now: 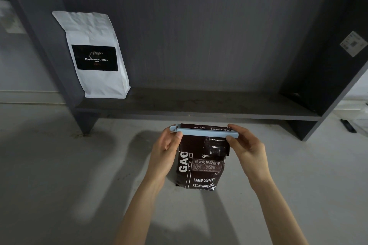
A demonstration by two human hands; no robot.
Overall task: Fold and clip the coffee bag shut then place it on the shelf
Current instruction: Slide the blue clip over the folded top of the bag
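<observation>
We have the dark bag [201,167] upright on the floor below the shelf [199,103], top folded under one blue clip [207,132] whose long axis runs left-right. Our left hand [167,145] and right hand [247,145] each pinch a clip end, equally near. Two bags: one white bag [95,55] shelved.

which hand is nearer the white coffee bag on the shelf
Left. The left hand pinches the blue clip's left end, below-right of the white coffee bag; the right hand holds the far end.
</observation>
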